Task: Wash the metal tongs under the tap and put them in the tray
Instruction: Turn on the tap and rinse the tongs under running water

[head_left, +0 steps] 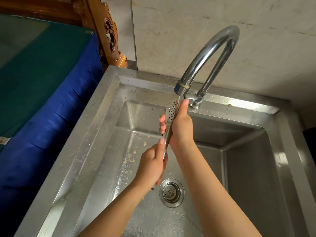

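The metal tongs [172, 112] stand almost upright over the sink, their perforated tip right below the spout of the curved chrome tap [205, 65]. A thin stream of water runs onto the tip. My left hand [152, 165] grips the lower handle end. My right hand [179, 125] wraps around the upper part, thumb up by the spout. Most of the shaft is hidden by my hands. No tray shows in this view.
The steel sink [95, 127] has food crumbs on its left slope and a round drain strainer [171, 192] below my hands. A blue-and-green covered surface [42, 86] lies left; carved wooden furniture [111, 40] stands behind it. A tiled wall [222, 19] rises behind the tap.
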Demonstrator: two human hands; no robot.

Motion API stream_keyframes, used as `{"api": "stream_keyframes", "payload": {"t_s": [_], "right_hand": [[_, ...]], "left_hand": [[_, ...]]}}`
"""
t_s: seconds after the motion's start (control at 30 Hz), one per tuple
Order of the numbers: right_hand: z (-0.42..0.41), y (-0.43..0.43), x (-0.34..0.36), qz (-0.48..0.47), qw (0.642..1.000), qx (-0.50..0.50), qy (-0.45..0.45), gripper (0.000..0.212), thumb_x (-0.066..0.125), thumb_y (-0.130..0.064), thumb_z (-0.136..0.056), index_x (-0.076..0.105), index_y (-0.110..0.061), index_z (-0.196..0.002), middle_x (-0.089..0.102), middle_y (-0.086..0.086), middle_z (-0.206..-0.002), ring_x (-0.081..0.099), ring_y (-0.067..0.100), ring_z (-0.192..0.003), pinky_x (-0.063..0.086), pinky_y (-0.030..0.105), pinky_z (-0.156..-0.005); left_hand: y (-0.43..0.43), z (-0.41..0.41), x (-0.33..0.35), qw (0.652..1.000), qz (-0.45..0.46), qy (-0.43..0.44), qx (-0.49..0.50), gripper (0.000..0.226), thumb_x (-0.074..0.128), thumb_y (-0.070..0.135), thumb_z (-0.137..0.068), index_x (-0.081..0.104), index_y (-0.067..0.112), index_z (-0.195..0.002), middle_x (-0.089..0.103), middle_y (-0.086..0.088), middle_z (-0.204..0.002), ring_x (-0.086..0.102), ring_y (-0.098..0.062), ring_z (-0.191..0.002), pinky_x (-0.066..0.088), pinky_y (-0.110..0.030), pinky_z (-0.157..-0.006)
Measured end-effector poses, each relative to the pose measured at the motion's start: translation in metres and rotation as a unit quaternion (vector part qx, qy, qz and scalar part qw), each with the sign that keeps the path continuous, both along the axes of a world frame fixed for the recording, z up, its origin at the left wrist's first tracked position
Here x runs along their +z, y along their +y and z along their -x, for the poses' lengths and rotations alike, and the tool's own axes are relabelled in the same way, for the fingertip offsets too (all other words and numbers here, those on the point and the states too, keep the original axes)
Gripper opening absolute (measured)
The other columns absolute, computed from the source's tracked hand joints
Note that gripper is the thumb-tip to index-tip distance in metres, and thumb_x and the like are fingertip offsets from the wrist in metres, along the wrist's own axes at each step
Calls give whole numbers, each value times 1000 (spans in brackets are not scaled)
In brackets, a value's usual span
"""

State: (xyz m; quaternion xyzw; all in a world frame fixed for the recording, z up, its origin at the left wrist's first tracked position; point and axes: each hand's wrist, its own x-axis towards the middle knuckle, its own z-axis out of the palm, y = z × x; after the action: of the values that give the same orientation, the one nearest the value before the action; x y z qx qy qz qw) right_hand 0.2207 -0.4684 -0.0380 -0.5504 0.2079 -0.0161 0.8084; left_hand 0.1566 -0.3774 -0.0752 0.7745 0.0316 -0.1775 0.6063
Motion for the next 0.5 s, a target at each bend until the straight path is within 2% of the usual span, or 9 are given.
{"api": "stream_keyframes", "payload": {"t_s": [0.07, 0.13, 0.17, 0.23, 0.3, 0.37, 0.43, 0.47, 0.5], "right_hand": [[2, -3, 3, -15, 998, 44, -30, 57, 25, -51, -97, 60, -13, -73, 62, 9, -62, 51, 18, -46, 46, 27, -50], [6, -6, 4, 26, 991, 109, -76, 18, 34, -24, -101, 47, -12, -98, 65, 10, -88, 59, 17, -61, 51, 30, -61], [8, -7, 4, 47, 985, 141, -89, 9, 38, -9, -99, 40, -13, -106, 63, 9, -100, 62, 15, -68, 54, 30, -65], [16, -10, 0, 122, 972, 179, -96, 27, 43, 4, -93, 36, -14, -111, 60, 4, -108, 64, 10, -71, 57, 30, -69], [21, -12, 0, 246, 952, 156, -96, 19, 48, -1, -92, 41, -12, -105, 64, -6, -98, 61, 2, -62, 55, 25, -67], [25, -15, 0, 374, 914, 125, -91, 7, 51, -9, -92, 45, -12, -96, 65, -7, -85, 57, 0, -56, 48, 16, -61], [29, -16, 1, 449, 881, 128, -83, 9, 50, -17, -94, 44, -11, -92, 62, 1, -73, 58, 15, -59, 45, 29, -59], [31, -15, 2, 488, 859, 138, -75, 13, 49, -22, -95, 44, -10, -97, 63, 7, -77, 60, 28, -66, 45, 34, -61], [31, -14, 3, 529, 833, 148, -61, 21, 46, -26, -95, 44, -8, -107, 65, 14, -92, 61, 37, -77, 45, 39, -63]], "left_hand": [[1, -5, -3, 1000, 20, -1, -14, 59, 24, 56, -91, 41, 14, -53, 39, 0, -31, 36, -18, -22, 27, -19, -29], [4, -13, -5, 997, 71, 22, -26, 60, 26, 60, -87, 47, 15, -53, 43, -1, -33, 37, -17, -22, 30, -19, -30], [5, -17, -8, 994, 99, 38, -26, 59, 27, 64, -83, 50, 17, -53, 47, -1, -35, 40, -15, -24, 33, -19, -31], [6, -21, -12, 986, 150, 74, -24, 56, 33, 67, -76, 60, 20, -63, 61, -1, -46, 53, -14, -35, 44, -21, -42], [3, -25, -15, 966, 232, 110, -28, 52, 40, 64, -73, 64, 22, -91, 74, -1, -78, 69, -16, -67, 53, -26, -61], [0, -39, -9, 942, 318, 108, -8, 51, 41, 64, -73, 59, 31, -107, 74, 3, -98, 68, -13, -91, 54, -24, -74], [0, -64, 8, 931, 357, 72, 28, 53, 48, 63, -73, 52, 34, -117, 70, 3, -109, 65, -12, -99, 54, -24, -79], [-3, -76, 19, 937, 345, 51, 38, 52, 56, 59, -74, 49, 35, -120, 68, 0, -115, 65, -13, -102, 54, -25, -81], [-8, -86, 29, 949, 311, 32, 41, 46, 63, 51, -75, 49, 35, -117, 66, -3, -116, 65, -15, -102, 53, -27, -82]]}}
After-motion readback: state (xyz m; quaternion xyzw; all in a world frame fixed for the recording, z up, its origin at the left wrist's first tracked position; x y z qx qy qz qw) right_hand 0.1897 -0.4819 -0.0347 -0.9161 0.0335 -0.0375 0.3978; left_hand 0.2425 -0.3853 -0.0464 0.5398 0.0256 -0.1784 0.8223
